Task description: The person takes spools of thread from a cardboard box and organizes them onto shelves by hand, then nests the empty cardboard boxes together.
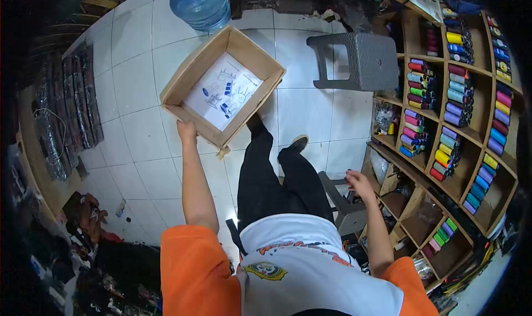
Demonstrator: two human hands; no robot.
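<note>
My left hand point(187, 131) is closed on the near left edge of an open brown box point(185, 72), which is tilted so that its inside faces me. The box's white bottom point(224, 88) bears blue and dark marks or small pieces; I cannot tell which. Its far side comes close to a large blue water bottle point(200, 6). My right hand point(360, 184) hangs at my right side with loosely bent fingers apart, and nothing shows in it. Below that hand is a dark grey stool point(350, 212), partly hidden by my leg.
Wooden shelves point(438, 125) with thread spools in many colours line the right side. A grey plastic stool point(363, 61) lies tipped over on the white tiled floor point(299, 113). Dark plastic-wrapped bundles point(66, 105) lie at left, with dark clutter below them.
</note>
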